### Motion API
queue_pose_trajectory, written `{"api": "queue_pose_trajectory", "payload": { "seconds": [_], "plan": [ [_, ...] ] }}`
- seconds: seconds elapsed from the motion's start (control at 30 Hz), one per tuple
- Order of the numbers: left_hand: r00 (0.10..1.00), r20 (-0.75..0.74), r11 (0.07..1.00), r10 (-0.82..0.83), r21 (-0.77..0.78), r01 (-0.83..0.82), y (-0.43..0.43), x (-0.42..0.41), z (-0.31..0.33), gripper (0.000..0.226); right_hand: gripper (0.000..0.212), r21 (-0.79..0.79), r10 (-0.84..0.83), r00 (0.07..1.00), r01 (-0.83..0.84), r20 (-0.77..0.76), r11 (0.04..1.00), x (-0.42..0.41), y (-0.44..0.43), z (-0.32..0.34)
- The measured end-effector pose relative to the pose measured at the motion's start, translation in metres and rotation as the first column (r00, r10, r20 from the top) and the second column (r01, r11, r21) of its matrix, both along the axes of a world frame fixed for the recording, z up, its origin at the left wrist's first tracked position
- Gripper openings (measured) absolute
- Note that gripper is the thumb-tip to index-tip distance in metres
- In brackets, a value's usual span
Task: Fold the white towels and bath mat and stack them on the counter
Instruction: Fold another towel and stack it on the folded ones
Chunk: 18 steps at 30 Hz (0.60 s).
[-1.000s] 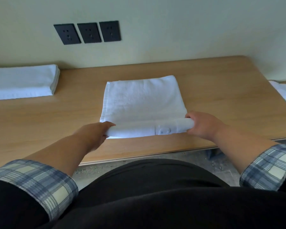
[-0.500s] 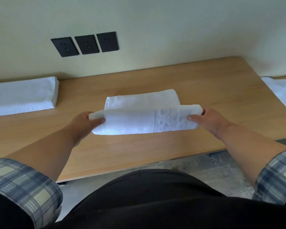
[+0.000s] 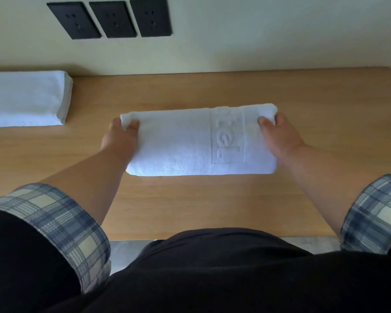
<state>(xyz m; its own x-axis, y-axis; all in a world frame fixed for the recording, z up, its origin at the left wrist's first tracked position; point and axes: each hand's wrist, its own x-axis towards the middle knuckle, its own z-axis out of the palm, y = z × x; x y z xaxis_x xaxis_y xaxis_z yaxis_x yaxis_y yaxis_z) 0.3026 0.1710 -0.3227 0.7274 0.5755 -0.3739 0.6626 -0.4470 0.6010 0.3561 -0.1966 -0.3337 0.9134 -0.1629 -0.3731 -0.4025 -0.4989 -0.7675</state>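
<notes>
Across the pale wooden counter's [image 3: 212,199] middle I am holding the folded white embossed terry towel [image 3: 178,143], my left hand [image 3: 120,138] and right hand [image 3: 279,136] each pinching a far corner, thumb on top, judging it best to be squaring the edges before releasing.

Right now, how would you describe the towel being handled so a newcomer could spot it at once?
On the wooden counter below three black wall outlets, the handled towel lies folded at the middle. The left hand and right hand grip its far corners, and unlike the plain folded towel at the counter's left end, it bears an embossed lettered band.
</notes>
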Motion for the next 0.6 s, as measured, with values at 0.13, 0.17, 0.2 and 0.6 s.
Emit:
{"api": "queue_pose_trajectory", "payload": {
  "seconds": [0.13,0.17,0.2,0.6],
  "plan": [
    [0.993,-0.068,0.983,-0.1,0.149,0.109,0.001,0.025,-0.015,0.055,0.046,-0.118,-0.024,0.999,0.018,-0.047,0.993,0.024,0.007,-0.021],
    [0.985,-0.088,0.97,-0.146,0.185,0.16,0.002,0.032,-0.019,0.053,0.046,-0.145,-0.031,0.998,0.022,-0.062,0.989,0.028,0.009,-0.025],
    [0.977,-0.103,0.956,-0.186,0.209,0.204,0.003,0.039,-0.024,0.053,0.047,-0.173,-0.039,0.997,0.026,-0.071,0.985,0.03,0.011,-0.029],
    [0.966,-0.225,0.983,-0.126,0.104,0.153,0.0,0.061,-0.046,0.06,0.043,-0.339,-0.098,0.995,0.091,-0.004,0.936,0.031,0.022,-0.05]
  ]
}}
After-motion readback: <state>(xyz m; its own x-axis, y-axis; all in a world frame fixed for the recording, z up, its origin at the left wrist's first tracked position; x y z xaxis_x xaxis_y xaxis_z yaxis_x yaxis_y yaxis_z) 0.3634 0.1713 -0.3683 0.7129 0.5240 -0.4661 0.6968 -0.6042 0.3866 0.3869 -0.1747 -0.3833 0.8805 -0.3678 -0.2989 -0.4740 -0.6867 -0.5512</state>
